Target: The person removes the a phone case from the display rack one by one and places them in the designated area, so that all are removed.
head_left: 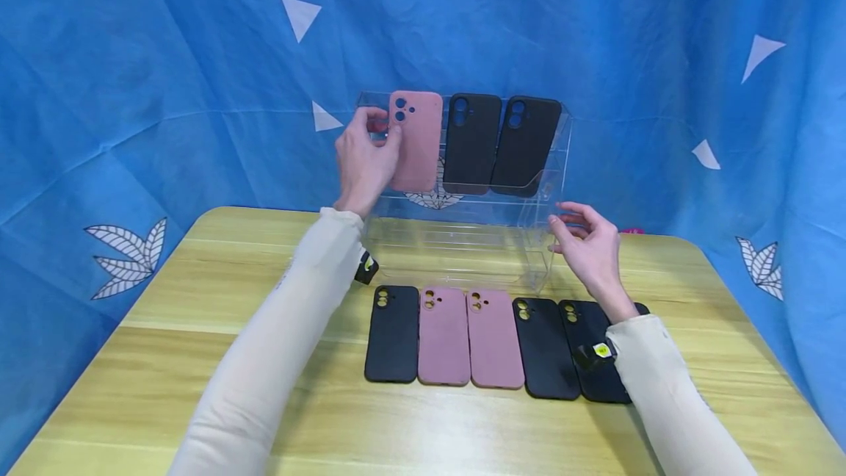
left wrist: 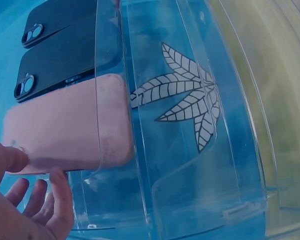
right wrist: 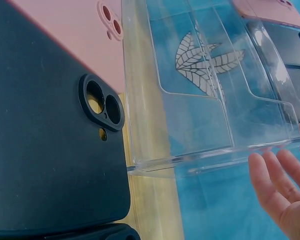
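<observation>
A pink phone case (head_left: 421, 149) leans upright in the top tier of a clear plastic display rack (head_left: 456, 232). My left hand (head_left: 367, 164) pinches that case by its left edge, thumb over its back. To its right in the same tier lean a black phone case (head_left: 472, 142) and another black phone case (head_left: 526, 142), the latter tilted. By the rack's right side hovers my right hand (head_left: 590, 247), fingers loosely bent and nothing held. In the right wrist view its fingertips are close to the rack's edge (right wrist: 225, 152); whether they touch I cannot tell.
Before the rack, a row of black and pink phone cases (head_left: 443, 340) lies on the wooden table (head_left: 423, 432). My right wrist partly covers the rightmost black case (head_left: 590, 333). A blue patterned curtain (head_left: 198, 57) hangs behind.
</observation>
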### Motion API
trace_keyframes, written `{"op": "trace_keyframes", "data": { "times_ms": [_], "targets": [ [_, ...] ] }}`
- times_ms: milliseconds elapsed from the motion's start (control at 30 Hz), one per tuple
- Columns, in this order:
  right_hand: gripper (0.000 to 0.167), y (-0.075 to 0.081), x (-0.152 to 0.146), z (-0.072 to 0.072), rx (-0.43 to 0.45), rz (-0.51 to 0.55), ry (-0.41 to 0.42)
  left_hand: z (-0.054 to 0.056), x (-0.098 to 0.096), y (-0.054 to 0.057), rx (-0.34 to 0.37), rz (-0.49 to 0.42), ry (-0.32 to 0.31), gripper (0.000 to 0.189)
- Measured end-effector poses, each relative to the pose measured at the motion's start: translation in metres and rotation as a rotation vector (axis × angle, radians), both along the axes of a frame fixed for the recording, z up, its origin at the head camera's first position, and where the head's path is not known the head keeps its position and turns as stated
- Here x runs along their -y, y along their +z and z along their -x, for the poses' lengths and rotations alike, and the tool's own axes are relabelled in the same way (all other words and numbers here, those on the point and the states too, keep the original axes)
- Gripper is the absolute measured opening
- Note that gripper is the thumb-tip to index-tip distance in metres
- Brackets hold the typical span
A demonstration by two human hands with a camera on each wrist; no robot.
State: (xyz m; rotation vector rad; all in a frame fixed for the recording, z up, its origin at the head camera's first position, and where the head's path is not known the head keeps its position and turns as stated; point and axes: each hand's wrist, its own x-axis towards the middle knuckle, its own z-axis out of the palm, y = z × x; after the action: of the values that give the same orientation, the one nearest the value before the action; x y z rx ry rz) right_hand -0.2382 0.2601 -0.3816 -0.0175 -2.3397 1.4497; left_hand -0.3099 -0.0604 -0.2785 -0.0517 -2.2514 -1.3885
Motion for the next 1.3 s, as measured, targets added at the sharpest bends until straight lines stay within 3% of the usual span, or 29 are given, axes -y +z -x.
{"op": "trace_keyframes", "data": {
  "times_ms": [233,633,967,1300],
  "targets": [
    [0.043,-0.003,0.001,0.0,-0.007,0.019,0.015,-0.002,-0.001,-0.002,0.023,0.01,0.02,0.034],
    [0.043,-0.004,0.003,-0.002,-0.008,0.059,0.04,-0.008,0.004,-0.001,-0.032,-0.019,-0.041,0.031],
    [0.042,-0.006,0.003,-0.001,-0.01,0.039,0.038,-0.011,0.012,0.001,-0.169,-0.061,-0.174,0.027],
    [0.041,-0.006,0.004,-0.001,-0.001,0.051,0.043,-0.016,0.013,0.009,-0.292,-0.22,-0.316,0.029]
  ]
}}
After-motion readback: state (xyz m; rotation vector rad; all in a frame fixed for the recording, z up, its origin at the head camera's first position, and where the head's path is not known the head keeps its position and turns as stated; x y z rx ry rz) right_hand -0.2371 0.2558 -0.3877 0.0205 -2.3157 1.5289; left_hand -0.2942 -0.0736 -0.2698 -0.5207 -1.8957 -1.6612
